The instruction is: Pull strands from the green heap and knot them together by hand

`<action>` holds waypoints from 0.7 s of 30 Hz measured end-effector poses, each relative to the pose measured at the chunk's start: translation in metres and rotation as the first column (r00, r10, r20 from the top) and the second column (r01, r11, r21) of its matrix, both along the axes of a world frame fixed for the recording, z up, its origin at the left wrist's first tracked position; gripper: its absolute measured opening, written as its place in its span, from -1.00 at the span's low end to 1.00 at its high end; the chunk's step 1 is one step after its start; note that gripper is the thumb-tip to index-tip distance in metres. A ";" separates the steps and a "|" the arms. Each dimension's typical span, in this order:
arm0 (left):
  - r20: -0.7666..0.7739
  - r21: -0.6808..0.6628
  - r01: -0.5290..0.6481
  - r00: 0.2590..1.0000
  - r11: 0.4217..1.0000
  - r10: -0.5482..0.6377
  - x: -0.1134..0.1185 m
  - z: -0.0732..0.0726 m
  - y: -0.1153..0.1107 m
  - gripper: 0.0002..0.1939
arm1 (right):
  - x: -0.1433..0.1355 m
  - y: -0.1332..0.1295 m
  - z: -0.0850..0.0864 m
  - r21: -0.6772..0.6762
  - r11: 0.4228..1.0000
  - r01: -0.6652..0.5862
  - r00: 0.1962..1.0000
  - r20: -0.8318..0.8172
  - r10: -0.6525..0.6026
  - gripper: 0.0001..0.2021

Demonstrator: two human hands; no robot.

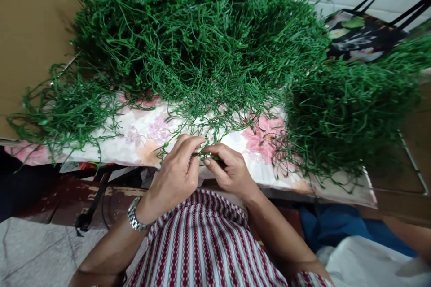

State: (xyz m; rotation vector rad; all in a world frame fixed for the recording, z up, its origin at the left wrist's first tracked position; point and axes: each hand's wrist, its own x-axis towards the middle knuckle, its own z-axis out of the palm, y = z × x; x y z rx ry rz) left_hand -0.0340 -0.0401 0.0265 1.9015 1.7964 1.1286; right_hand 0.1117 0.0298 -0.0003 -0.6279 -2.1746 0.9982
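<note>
My left hand (180,163), with a metal watch (134,215) on its wrist, is closed in a pinch at the table's near edge. Facing it, my right hand (232,169) pinches too, its fingertips almost meeting the left ones. Between them they hold thin green plant stems (201,154), which look like plastic; the fingers hide most of these. Just beyond my hands, loose stems (215,121) of the same kind spread over the flowered tablecloth (111,150). They run back into a large heap of green stems (202,40).
A smaller pile of stems (70,107) lies at left, and another heap (350,116) stands at right. Behind the right heap is a black flowered bag (363,36). Brown cardboard (33,45) rises at the left. Blue cloth (343,226) sits below the table at right.
</note>
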 end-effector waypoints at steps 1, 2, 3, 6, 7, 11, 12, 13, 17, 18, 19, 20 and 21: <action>-0.011 -0.011 0.022 1.000 1.000 -0.022 0.000 0.002 -0.001 -0.61 | -0.001 0.000 0.000 0.027 1.000 0.005 1.000 -0.006 -0.005 -0.91; -0.026 -0.018 0.043 0.999 0.999 -0.043 -0.001 0.005 -0.003 -0.60 | -0.002 0.001 0.000 0.050 0.999 0.015 1.000 -0.013 -0.015 -0.93; -0.048 -0.021 0.056 0.997 0.998 -0.057 -0.002 0.008 -0.004 -0.59 | -0.002 0.001 -0.001 0.070 0.997 0.027 1.000 -0.017 -0.026 -0.93; -0.127 0.001 0.035 0.991 0.999 -0.034 -0.008 0.016 -0.010 -0.59 | 0.000 0.003 -0.001 0.113 0.992 0.054 0.998 -0.034 -0.051 -0.93; -0.152 0.007 0.020 0.988 1.000 -0.019 -0.011 0.017 -0.011 -0.62 | 0.002 0.004 -0.001 0.119 0.991 0.056 0.998 -0.035 -0.052 -0.92; -0.239 -0.020 0.012 0.971 1.000 -0.017 -0.013 0.009 -0.010 -0.80 | 0.003 0.004 -0.003 0.111 0.993 0.044 0.999 -0.033 -0.041 -0.91; -0.249 -0.016 0.016 0.968 1.000 -0.020 -0.013 0.004 -0.008 -0.84 | 0.003 0.004 -0.003 0.110 0.993 0.040 0.999 -0.036 -0.036 -0.91; -0.245 0.002 0.015 0.969 1.000 -0.014 -0.012 0.001 -0.006 -0.86 | 0.003 0.004 -0.004 0.112 0.993 0.038 0.999 -0.039 -0.034 -0.91; -0.050 0.092 -0.051 0.997 0.994 0.056 -0.013 -0.008 -0.003 -0.89 | 0.003 0.004 -0.006 0.119 0.991 0.053 0.998 -0.040 -0.049 -0.91; 0.009 0.103 -0.092 0.996 0.990 0.092 -0.015 -0.008 -0.003 -0.91 | 0.004 0.005 -0.007 0.118 0.992 0.051 0.998 -0.035 -0.047 -0.91; 0.051 0.102 -0.143 0.989 0.984 0.138 -0.018 -0.008 -0.004 -0.92 | 0.005 0.005 -0.008 0.115 0.992 0.043 0.999 -0.030 -0.039 -0.91; 0.072 0.098 -0.199 0.979 0.975 0.193 -0.020 -0.008 -0.004 -0.93 | 0.006 0.006 -0.009 0.111 0.993 0.033 0.999 -0.027 -0.030 -0.90; 0.070 0.095 -0.256 0.966 0.962 0.250 -0.022 -0.008 -0.004 -0.94 | 0.006 0.007 -0.009 0.105 0.994 0.024 0.999 -0.027 -0.021 -0.90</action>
